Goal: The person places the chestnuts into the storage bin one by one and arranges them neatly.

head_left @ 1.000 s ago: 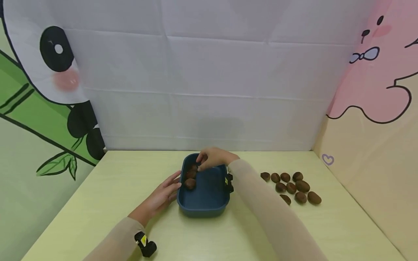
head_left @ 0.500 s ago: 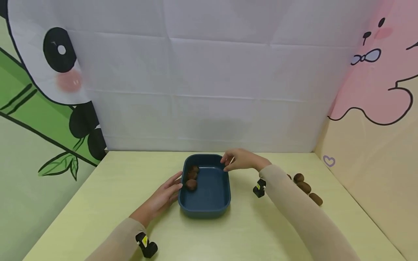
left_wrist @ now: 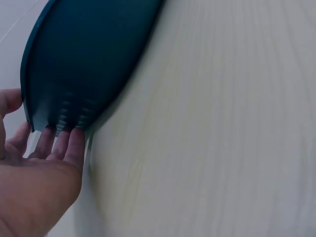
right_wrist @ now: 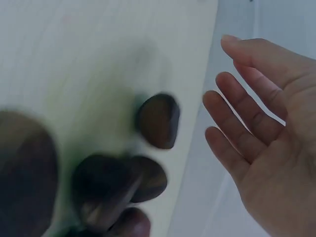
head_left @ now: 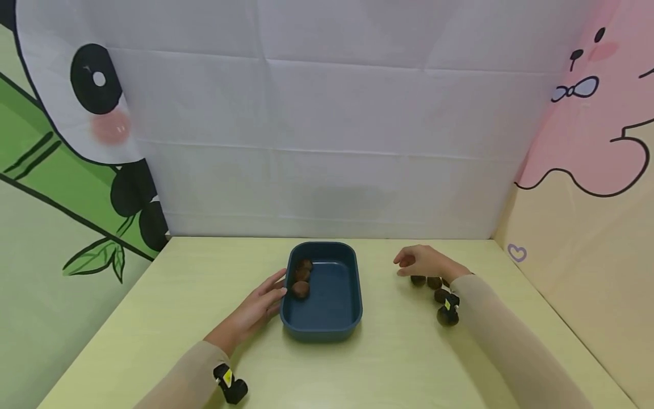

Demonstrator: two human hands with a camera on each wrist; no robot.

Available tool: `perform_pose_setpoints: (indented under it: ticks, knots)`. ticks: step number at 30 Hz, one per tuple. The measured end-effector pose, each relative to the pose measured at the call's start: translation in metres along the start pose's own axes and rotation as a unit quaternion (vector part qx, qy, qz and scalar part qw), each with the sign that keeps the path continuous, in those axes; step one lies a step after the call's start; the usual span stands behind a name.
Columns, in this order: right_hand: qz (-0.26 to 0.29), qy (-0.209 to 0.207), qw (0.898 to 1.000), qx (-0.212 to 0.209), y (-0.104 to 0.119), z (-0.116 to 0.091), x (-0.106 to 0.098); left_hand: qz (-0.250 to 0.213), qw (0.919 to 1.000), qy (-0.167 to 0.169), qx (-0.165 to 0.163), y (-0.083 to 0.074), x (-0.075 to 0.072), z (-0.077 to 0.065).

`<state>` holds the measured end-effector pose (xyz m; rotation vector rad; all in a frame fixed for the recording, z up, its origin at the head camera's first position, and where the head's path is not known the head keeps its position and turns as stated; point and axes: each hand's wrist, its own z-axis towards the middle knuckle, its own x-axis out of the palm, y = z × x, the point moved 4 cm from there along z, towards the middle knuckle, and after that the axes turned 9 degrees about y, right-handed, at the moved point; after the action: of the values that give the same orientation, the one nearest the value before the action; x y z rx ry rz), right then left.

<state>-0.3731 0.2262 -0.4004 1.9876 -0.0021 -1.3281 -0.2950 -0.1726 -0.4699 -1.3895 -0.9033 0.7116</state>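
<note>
A dark blue rectangular box (head_left: 323,335) stands mid-table, with several chestnuts (head_left: 300,289) along its left inner side. My left hand (head_left: 254,309) touches the box's left wall with extended fingers; in the left wrist view the fingertips (left_wrist: 75,136) lie against the wall, thumb beside the rim. To the right, my right hand (head_left: 426,262) hovers by a group of loose chestnuts (head_left: 418,280), its fingers loosely bent and holding nothing. The right wrist view shows that palm bare, beside a chestnut (right_wrist: 159,121) and others. Hand and sleeve hide part of the group.
A pale yellow table (head_left: 204,284) carries everything. Behind it hangs a creased white sheet (head_left: 332,113), and cartoon-printed walls (head_left: 577,227) flank both sides. Black wrist cameras (head_left: 230,384) sit on both sleeves.
My right hand has moved from inside the box, out over its right rim, to the loose chestnuts on the right. The left hand has stayed at the box.
</note>
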Motion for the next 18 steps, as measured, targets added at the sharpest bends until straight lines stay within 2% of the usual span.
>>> perform_pose_setpoints:
  ticks: [5, 9, 18]
  knots:
    - [0.03, -0.02, 0.999, 0.035, -0.029, -0.017, 0.003, -0.001, 1.0, 0.006, 0.003, 0.0, 0.001, -0.001]
    - [0.024, -0.023, 0.998, 0.058, -0.047, -0.026, 0.006, 0.001, 1.0, 0.0, 0.001, -0.001, 0.001, -0.001]
    - [0.009, -0.027, 0.998, 0.058, -0.062, -0.032, 0.008, -0.009, 1.0, 0.001, -0.001, 0.001, 0.001, 0.001]
